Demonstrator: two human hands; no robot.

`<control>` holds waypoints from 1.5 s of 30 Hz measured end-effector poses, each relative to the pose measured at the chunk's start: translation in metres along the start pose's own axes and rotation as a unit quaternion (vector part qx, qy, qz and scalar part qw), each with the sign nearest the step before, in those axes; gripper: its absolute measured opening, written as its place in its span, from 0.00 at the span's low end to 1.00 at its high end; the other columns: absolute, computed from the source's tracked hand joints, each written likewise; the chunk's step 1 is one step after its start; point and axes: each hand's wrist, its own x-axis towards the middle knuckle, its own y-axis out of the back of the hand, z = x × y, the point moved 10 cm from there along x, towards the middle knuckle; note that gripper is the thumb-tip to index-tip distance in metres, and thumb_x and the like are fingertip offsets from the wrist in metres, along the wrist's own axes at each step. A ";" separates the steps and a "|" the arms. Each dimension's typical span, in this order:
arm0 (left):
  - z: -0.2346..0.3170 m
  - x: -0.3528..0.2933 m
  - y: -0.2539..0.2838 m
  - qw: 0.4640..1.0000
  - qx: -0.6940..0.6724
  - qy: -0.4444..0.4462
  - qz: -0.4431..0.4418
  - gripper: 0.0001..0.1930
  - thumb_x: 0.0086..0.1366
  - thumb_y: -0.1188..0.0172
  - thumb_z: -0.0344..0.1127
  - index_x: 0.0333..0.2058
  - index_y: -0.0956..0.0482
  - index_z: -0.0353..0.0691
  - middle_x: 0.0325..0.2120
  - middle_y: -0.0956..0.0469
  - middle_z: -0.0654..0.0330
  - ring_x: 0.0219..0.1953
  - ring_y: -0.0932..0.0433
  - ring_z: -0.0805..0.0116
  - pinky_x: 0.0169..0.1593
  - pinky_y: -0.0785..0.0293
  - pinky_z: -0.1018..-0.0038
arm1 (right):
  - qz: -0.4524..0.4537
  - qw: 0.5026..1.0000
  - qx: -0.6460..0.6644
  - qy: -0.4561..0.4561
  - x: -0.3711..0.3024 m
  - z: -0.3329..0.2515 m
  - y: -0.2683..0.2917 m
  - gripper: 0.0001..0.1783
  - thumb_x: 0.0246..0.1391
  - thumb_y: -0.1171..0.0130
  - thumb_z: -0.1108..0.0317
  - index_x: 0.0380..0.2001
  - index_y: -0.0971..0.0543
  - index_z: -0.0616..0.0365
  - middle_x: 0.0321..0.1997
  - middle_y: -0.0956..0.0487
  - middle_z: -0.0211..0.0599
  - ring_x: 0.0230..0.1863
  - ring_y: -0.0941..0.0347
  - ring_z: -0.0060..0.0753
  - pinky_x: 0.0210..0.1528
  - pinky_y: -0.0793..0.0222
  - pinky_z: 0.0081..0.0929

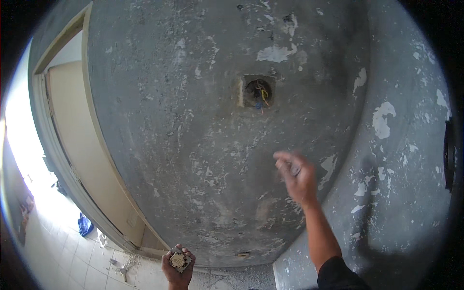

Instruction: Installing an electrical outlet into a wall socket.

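Low in the view, my left hand is closed round a square, cream-coloured electrical wall insert with a darker frame; whether it is a switch or a socket cannot be told. My right hand is raised in front of the grey wall, its thumb and forefinger drawn together. Motion blurs it, and a small greyish spot shows between the fingers, too unclear to name. Above and left of this hand, a recessed wall box has loose wires coming out, some yellow and orange, with a blue bit below.
The grey wall has patches of peeled paint and meets another wall at right. On the left is a doorway with a cream door. A blue bag and a pale tool-like object lie on the tiled floor amid debris.
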 end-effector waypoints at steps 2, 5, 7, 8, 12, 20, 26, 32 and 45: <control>0.008 -0.002 -0.004 1.000 -0.003 -0.011 0.002 0.19 0.63 0.49 0.43 0.45 0.27 0.34 0.33 0.24 0.52 0.37 0.24 0.60 0.44 0.28 0.66 | 0.038 0.995 -0.089 0.011 0.032 -0.005 0.022 0.08 0.59 0.40 0.67 0.39 0.18 0.59 0.34 0.19 0.37 0.34 0.22 0.30 0.36 0.29 0.28; 0.008 0.003 0.001 1.000 0.001 -0.012 -0.011 0.20 0.62 0.49 0.43 0.45 0.27 0.34 0.33 0.23 0.52 0.36 0.23 0.59 0.44 0.28 0.66 | 0.081 0.990 -0.105 0.048 0.071 -0.014 0.047 0.08 0.58 0.39 0.69 0.38 0.18 0.59 0.33 0.20 0.37 0.34 0.22 0.30 0.35 0.29 0.28; 0.009 0.002 0.008 1.000 0.007 -0.016 0.010 0.20 0.62 0.49 0.43 0.46 0.26 0.33 0.33 0.23 0.51 0.35 0.23 0.59 0.43 0.27 0.65 | 0.089 0.980 -0.120 0.129 0.099 -0.025 0.052 0.07 0.57 0.38 0.70 0.38 0.18 0.59 0.33 0.20 0.37 0.33 0.22 0.31 0.34 0.29 0.28; 0.007 0.003 0.007 1.000 0.006 -0.014 0.009 0.20 0.62 0.49 0.43 0.46 0.26 0.33 0.33 0.23 0.51 0.35 0.23 0.59 0.43 0.27 0.65 | 0.096 0.963 -0.141 0.207 0.107 -0.039 0.055 0.07 0.56 0.38 0.71 0.38 0.18 0.59 0.33 0.21 0.37 0.33 0.22 0.32 0.34 0.29 0.28; 0.007 -0.001 0.015 0.999 0.013 -0.018 0.029 0.20 0.61 0.48 0.44 0.45 0.25 0.33 0.33 0.22 0.51 0.35 0.22 0.58 0.43 0.26 0.65 | 0.052 0.952 -0.149 0.264 0.144 -0.052 0.035 0.07 0.53 0.36 0.73 0.37 0.18 0.58 0.34 0.21 0.36 0.33 0.22 0.35 0.34 0.28 0.30; 0.004 -0.007 0.010 1.000 -0.006 -0.009 0.022 0.18 0.61 0.47 0.42 0.45 0.27 0.35 0.33 0.22 0.54 0.34 0.22 0.61 0.43 0.26 0.66 | 0.009 0.940 -0.171 0.294 0.157 -0.067 0.014 0.06 0.52 0.34 0.70 0.35 0.17 0.57 0.33 0.21 0.35 0.33 0.22 0.37 0.34 0.27 0.33; 0.005 -0.004 0.023 0.999 -0.010 -0.010 0.028 0.18 0.61 0.48 0.43 0.44 0.27 0.35 0.32 0.23 0.54 0.35 0.23 0.61 0.42 0.26 0.66 | -0.003 0.951 -0.228 0.208 0.143 -0.065 0.030 0.15 0.59 0.44 0.71 0.50 0.27 0.57 0.38 0.28 0.41 0.40 0.27 0.39 0.40 0.29 0.32; 0.016 -0.008 0.051 0.997 -0.037 -0.030 0.063 0.19 0.61 0.48 0.44 0.43 0.25 0.35 0.32 0.23 0.53 0.36 0.23 0.60 0.43 0.26 0.66 | -0.001 0.950 -0.221 0.222 0.109 -0.077 0.044 0.15 0.62 0.49 0.73 0.52 0.30 0.58 0.40 0.31 0.42 0.38 0.30 0.38 0.41 0.31 0.34; 0.008 -0.001 0.074 0.994 -0.056 -0.002 0.098 0.20 0.61 0.46 0.46 0.44 0.25 0.35 0.33 0.23 0.54 0.36 0.23 0.60 0.42 0.24 0.66 | 0.018 0.960 -0.238 0.146 0.119 -0.064 0.045 0.12 0.60 0.45 0.71 0.47 0.25 0.60 0.40 0.20 0.41 0.33 0.23 0.32 0.33 0.29 0.29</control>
